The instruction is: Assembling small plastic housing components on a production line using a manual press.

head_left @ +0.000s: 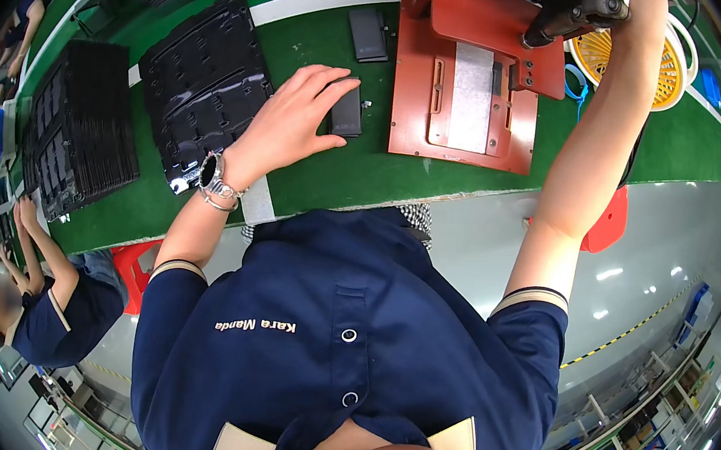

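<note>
My left hand is at a small black rectangular block on the green table. Its fingers span the block, with a fingertip at the far end and the thumb at the near end. A small light metal piece sticks out at the block's right side. Beyond lies a similar black block. To the right stands a red-brown hand press with a pale metal plate in its base. My right forearm stretches past the press's right side, beside the black lever mechanism; the right hand is cut off by the top edge.
Black moulded trays lie left of my left hand, with a tall stack of trays farther left. A yellow basket with a white rim and a blue ring sit right of the press. Another person works at the left.
</note>
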`<state>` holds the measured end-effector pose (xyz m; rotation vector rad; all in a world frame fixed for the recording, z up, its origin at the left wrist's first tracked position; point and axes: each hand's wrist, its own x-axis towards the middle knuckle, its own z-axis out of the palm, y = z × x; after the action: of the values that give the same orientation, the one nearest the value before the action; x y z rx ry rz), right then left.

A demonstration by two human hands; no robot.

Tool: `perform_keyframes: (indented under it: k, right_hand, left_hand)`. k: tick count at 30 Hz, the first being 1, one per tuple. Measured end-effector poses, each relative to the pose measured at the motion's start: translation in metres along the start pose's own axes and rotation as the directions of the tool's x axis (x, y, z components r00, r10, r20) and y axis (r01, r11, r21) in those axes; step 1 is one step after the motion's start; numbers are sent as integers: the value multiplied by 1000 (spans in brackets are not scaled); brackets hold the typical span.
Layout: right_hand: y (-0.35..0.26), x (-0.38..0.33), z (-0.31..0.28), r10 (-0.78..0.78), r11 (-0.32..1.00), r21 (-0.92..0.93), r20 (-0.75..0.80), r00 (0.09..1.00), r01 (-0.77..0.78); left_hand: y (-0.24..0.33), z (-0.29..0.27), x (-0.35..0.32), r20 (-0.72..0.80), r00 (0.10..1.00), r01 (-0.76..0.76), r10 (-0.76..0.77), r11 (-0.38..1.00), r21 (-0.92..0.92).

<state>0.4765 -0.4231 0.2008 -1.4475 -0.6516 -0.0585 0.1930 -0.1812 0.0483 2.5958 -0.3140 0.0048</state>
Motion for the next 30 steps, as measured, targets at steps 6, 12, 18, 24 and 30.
perform_keyframes:
  k: [6,12,18,24,30]
  right_hand:
    - [1,3,-1,48,999,-25,-18,999,-49]
    - [-8,-9,10,10,993,-116,-86,996,-20]
    - [-3,1,7,53,998,-41,-45,998,-55]
    - [-3,3,-1,43,991,-124,-47,998,-48]
    - [-19,-6,9,91,983,-142,-158,983,-114]
  left_hand:
    - [7,-1,-1,-103,993,56,-65,994,-90]
    - [39,5,62,-261,961,-117,94,990,-76]
    - [53,40,112,-273,950,-167,154,986,-25]
    - [62,51,111,-271,943,-210,191,977,-40]
    - [67,64,118,-367,906,-231,211,973,-11]
